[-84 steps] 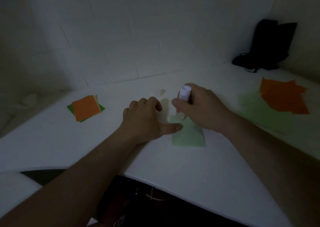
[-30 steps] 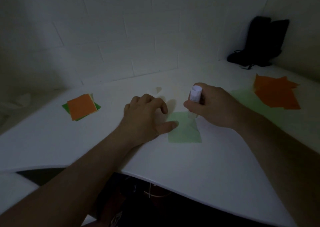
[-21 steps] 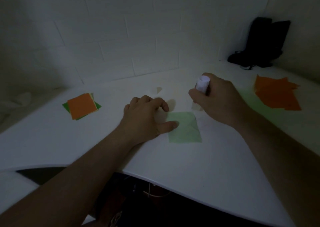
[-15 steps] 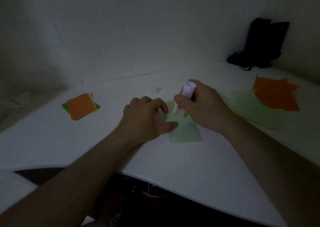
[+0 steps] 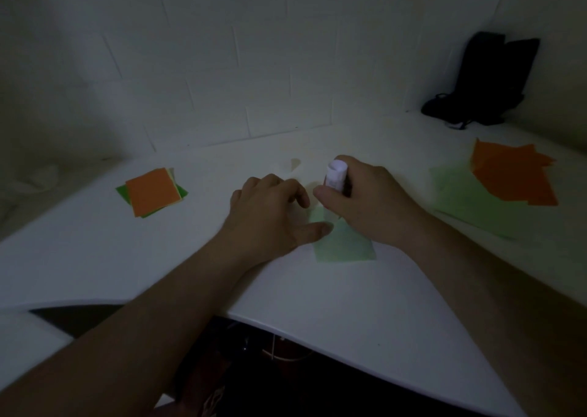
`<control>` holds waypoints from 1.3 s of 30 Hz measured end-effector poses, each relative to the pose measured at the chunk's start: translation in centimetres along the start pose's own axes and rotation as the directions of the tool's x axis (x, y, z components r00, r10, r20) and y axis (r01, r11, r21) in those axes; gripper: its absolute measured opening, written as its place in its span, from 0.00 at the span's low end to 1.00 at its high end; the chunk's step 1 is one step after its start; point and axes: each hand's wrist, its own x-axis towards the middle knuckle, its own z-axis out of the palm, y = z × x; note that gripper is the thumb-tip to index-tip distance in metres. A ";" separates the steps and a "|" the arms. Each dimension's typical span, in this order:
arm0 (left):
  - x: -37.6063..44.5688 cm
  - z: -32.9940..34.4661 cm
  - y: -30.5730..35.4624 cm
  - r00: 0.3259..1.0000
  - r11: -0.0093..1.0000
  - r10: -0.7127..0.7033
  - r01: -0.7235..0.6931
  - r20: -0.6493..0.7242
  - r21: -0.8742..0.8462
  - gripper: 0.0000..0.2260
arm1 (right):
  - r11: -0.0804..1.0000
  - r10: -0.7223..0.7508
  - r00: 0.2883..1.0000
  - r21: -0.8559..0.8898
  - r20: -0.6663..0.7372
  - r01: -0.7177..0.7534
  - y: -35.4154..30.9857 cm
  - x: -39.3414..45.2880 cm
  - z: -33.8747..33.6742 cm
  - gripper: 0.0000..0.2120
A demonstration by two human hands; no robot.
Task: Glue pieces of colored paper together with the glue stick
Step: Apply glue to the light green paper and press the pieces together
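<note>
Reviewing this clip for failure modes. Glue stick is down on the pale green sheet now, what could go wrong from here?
1. The left hand pins the green sheet only at its left edge; a stroke toward the free right side may drag or crease it.
2. The glue stick works at the sheet's far edge, so glue could smear onto the table.
3. Dim light makes coverage hard to judge.

Hands [image 5: 273, 216], glue stick [image 5: 335, 175], green paper [image 5: 344, 246]

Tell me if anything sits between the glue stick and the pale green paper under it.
Nothing visible does. The right hand grips the glue stick directly over the pale green paper. The left hand rests beside it, thumb on the sheet's left edge, not under the stick.
</note>
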 end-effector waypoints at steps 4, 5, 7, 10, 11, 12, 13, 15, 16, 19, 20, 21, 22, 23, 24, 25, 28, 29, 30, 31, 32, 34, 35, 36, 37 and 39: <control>0.1 -0.1 0.1 1.000 0.998 -0.012 0.011 0.016 0.056 0.29 | 1.000 -0.011 1.000 -0.003 -0.002 0.011 -0.4 0.0 0.4 0.11; 0.1 -0.1 0.1 1.000 0.999 -0.016 0.015 0.017 0.052 0.30 | 1.000 -0.014 1.000 -0.006 -0.002 0.014 -0.4 0.0 0.4 0.10; 0.1 -0.2 0.0 0.999 0.999 -0.026 0.025 0.029 0.037 0.30 | 1.000 -0.023 1.000 -0.007 -0.002 0.023 -0.5 -0.1 0.4 0.11; 0.2 -0.4 0.1 0.997 0.999 -0.045 0.043 0.061 0.028 0.33 | 1.000 -0.027 1.000 0.001 0.005 0.027 -0.5 -0.1 0.3 0.11; 0.2 -0.5 0.1 0.996 0.999 -0.043 0.040 0.072 0.036 0.34 | 1.000 -0.024 1.000 0.006 0.011 0.024 -0.5 -0.1 0.3 0.10; 0.1 -0.5 0.1 0.996 0.998 -0.038 0.034 0.081 0.049 0.37 | 1.000 -0.023 1.000 0.008 0.014 0.023 -0.5 -0.1 0.4 0.10; 0.0 -0.5 0.0 0.996 0.998 -0.029 0.024 0.085 0.058 0.38 | 1.000 -0.023 1.000 0.009 0.015 0.023 -0.5 -0.1 0.4 0.09; 0.0 -0.5 -0.1 0.996 0.998 -0.017 0.012 0.082 0.058 0.39 | 1.000 -0.019 1.000 0.011 0.013 0.019 -0.5 0.0 0.5 0.09; 0.0 -0.5 -0.1 0.996 0.998 -0.017 0.012 0.082 0.056 0.38 | 1.000 -0.018 1.000 0.010 0.012 0.018 -0.5 0.0 0.5 0.10; 0.1 -0.5 -0.1 0.995 0.998 -0.015 0.009 0.100 0.059 0.38 | 0.999 -0.031 0.999 0.010 0.017 0.031 -0.6 0.0 0.8 0.11; 0.2 -0.5 -0.2 0.995 0.998 -0.010 0.004 0.102 0.058 0.37 | 0.999 -0.037 0.999 0.011 0.018 0.036 -0.7 0.0 0.9 0.10; 0.2 -0.5 -0.2 0.995 0.998 -0.004 -0.002 0.103 0.056 0.35 | 0.999 -0.041 0.999 0.011 0.017 0.041 -0.7 0.0 1.0 0.09; 0.2 -0.5 -0.2 0.994 0.998 -0.001 -0.005 0.106 0.056 0.34 | 0.999 -0.044 0.999 0.006 0.017 0.043 -0.8 0.0 1.1 0.09; 0.2 -0.4 -0.2 0.994 0.998 0.000 -0.007 0.111 0.056 0.32 | 0.999 -0.044 0.999 -0.002 0.015 0.044 -0.7 0.0 1.2 0.09; 0.3 -0.4 -0.2 0.993 0.998 0.003 -0.009 0.117 0.056 0.32 | 0.999 -0.042 0.999 -0.010 0.013 0.042 -0.8 0.0 1.3 0.08; 0.3 -0.4 -0.2 0.992 0.998 0.005 -0.012 0.122 0.056 0.31 | 0.999 -0.041 0.999 -0.014 0.010 0.041 -0.8 0.1 1.5 0.08; 0.4 -0.5 -0.3 0.992 0.999 0.015 -0.020 0.127 0.043 0.32 | 0.999 -0.052 0.999 -0.004 0.011 0.052 -1.0 0.2 1.8 0.08; 0.4 -0.4 -0.4 0.992 0.999 0.019 -0.024 0.125 0.035 0.33 | 0.998 -0.060 0.998 -0.003 0.014 0.060 -1.1 0.3 1.9 0.08; 0.4 -0.4 -0.4 0.992 0.999 0.021 -0.024 0.126 0.025 0.34 | 0.998 -0.066 0.998 0.003 0.015 0.066 -1.1 0.4 2.1 0.08; 0.5 -0.3 -0.5 0.991 1.000 0.020 -0.022 0.133 0.014 0.35 | 0.998 -0.070 0.997 0.010 0.017 0.069 -1.2 0.4 2.2 0.07; 0.6 -0.1 -0.6 0.990 1.000 0.021 -0.022 0.142 0.007 0.34 | 0.997 -0.072 0.997 0.014 0.019 0.072 -1.1 0.5 2.3 0.07; 0.9 0.1 -0.8 0.989 0.999 0.025 -0.028 0.144 0.020 0.32 | 0.998 -0.067 0.997 0.015 0.033 0.067 -1.1 0.5 2.5 0.10; 1.0 0.1 -0.8 0.990 0.999 0.024 -0.030 0.142 0.039 0.32 | 0.998 -0.053 0.998 0.031 0.043 0.052 -1.1 0.6 2.5 0.11; 1.1 0.1 -0.8 0.990 0.998 0.019 -0.027 0.139 0.053 0.33 | 0.998 -0.029 0.999 0.065 0.042 0.027 -1.0 0.6 2.4 0.12; 1.0 0.0 -0.7 0.991 0.998 0.014 -0.021 0.134 0.056 0.34 | 0.994 0.003 1.000 0.113 0.021 -0.005 -0.8 0.7 2.2 0.12; 0.9 -0.2 -0.5 0.992 0.999 0.004 -0.010 0.124 0.047 0.35 | 0.981 0.073 0.994 0.183 -0.080 -0.058 -0.4 1.0 1.4 0.11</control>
